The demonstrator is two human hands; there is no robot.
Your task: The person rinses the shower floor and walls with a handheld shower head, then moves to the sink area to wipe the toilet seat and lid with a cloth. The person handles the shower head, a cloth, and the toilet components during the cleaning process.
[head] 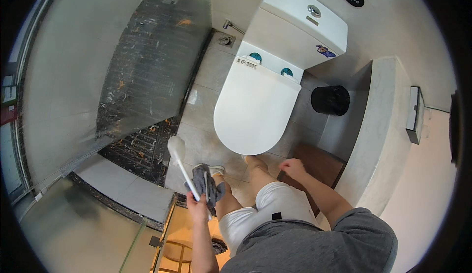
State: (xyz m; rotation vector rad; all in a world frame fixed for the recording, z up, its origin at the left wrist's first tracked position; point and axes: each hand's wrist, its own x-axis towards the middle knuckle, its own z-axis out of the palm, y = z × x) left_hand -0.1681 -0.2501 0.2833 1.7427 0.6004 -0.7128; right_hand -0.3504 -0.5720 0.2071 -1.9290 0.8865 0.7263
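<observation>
My left hand (198, 208) is closed around the white handle of a toilet brush (188, 177), whose pale round head (176, 147) points away from me over the floor. A crumpled grey cloth (206, 184) hangs beside the handle at the same hand. Off to the other side, my right hand (294, 168) hovers with curled fingers in front of a brown panel (319, 162); whether it touches the panel or holds anything is hidden. Before me stands a white toilet with its lid (258, 107) down and its cistern (306, 14) against the wall.
A black-lined waste bin (330, 100) stands right of the toilet, beside a low grey partition (379, 125). Frosted glass (73, 70) screens a dark stone shower floor (147, 62) on the left. A floor drain (225, 40) lies behind the toilet's left side.
</observation>
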